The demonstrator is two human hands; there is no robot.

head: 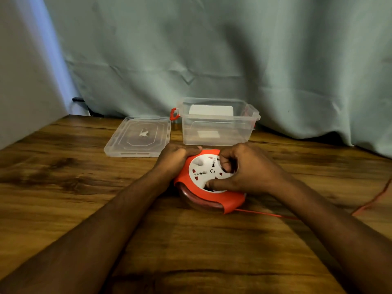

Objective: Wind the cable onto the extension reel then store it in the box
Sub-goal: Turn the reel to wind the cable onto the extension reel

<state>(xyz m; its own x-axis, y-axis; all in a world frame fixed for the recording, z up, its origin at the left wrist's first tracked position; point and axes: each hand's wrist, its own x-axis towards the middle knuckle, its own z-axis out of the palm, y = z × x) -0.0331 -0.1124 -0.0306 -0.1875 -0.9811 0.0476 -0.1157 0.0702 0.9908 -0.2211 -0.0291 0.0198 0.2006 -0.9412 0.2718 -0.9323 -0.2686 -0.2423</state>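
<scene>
On the wooden tabletop (63,187), near the middle, lies the red extension reel (209,183) with its white socket face (203,169) turned up. The left hand (176,157) is curled around the reel's far left rim, fingers closed over the red edge and gripping it. The right hand (246,168) rests on top of the white face with its fingers bent and pressed into it, thumb lying along the near edge; whether it pinches a knob there cannot be told. A thin red cable (265,213) leaves the reel's near right side and runs off to the right across the tabletop, passing under the right forearm. Just behind the reel stands a clear plastic box (218,132), open at the top, with red latches (174,114) on its sides. Its clear lid (137,136) lies flat just to the left of the box. A pale green curtain (212,49) hangs behind everything.
</scene>
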